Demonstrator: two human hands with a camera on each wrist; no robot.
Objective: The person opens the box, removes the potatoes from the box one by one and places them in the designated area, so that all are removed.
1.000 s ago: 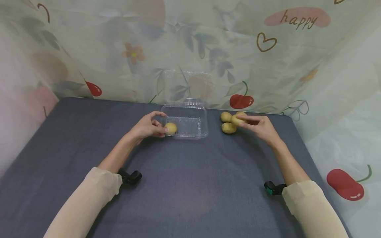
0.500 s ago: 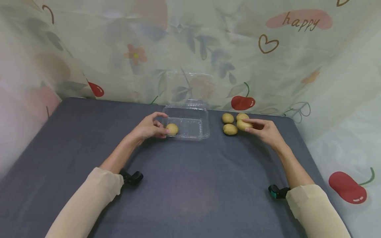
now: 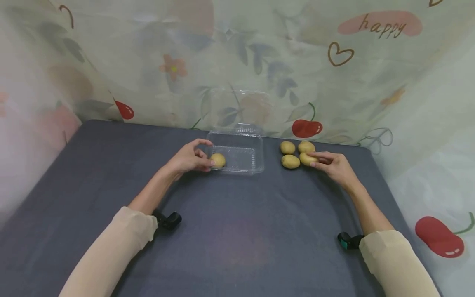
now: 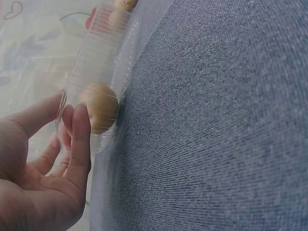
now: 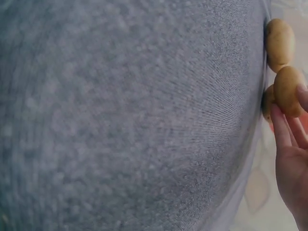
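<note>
A clear plastic clamshell container [image 3: 241, 155] sits at the back of the table with its lid raised. My left hand [image 3: 188, 159] holds its left side, thumb at the front wall in the left wrist view. One potato [image 3: 218, 160] lies inside at that end, close by the thumb. Further right, my right hand [image 3: 337, 168] pinches another potato [image 3: 307, 159] between thumb and fingers. That one is close over the table, right beside three more: a front potato [image 3: 290, 161], a back-left potato [image 3: 287, 147] and a back-right potato [image 3: 306, 147].
A dark grey cloth covers the table [image 3: 237, 231]. Its back edge meets a printed curtain [image 3: 222, 53], with the raised lid [image 3: 241, 107] standing in front of it. A pale curtain hangs along the right side.
My right hand has carried its potato slightly right and toward me, from overlapping the others to beside them. The left hand keeps its hold on the container. The head view has shifted slightly.
</note>
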